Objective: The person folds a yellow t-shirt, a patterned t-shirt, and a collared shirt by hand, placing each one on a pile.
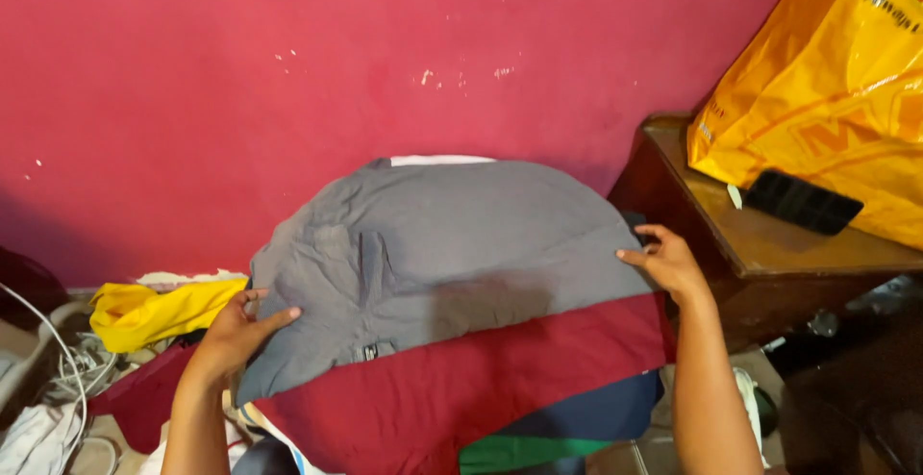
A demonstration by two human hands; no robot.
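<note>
Nearest the camera: green [519, 454] and navy [586, 412] cloth peeking out under a maroon garment [481, 388], all stacked in one pile. Grey tee [452, 254] spread flat on top of that, chest pocket up, small tag near the near-left edge.

Left hand [236, 331] pressed on the tee's left edge, fingers [274, 318] laid out flat, not closed round anything – thumb maybe tucked under the hem, hard to say. Right hand [668, 263] at the right edge, fingers [636, 256] curled loosely onto the fabric; can't tell if pinching or just resting.

Looks like the smoothing/spreading stage of folding, no fold made yet. Next move probably needs both edges gripped properly and brought across evenly, without dragging the maroon layer along – slippery stack, so easy to skew.

Long axis of the tee runs left to right across the view, slightly tilted, left end nearer. Rounded edge points away toward the wall; which end is the neck – hidden, can't tell.

Further left: yellow cloth [159, 310], white cables [67, 369]. Right: wooden bench [760, 244] with a black phone [803, 201] and orange bag [827, 90]. Behind it all, red wall [288, 71] with chipped paint.
</note>
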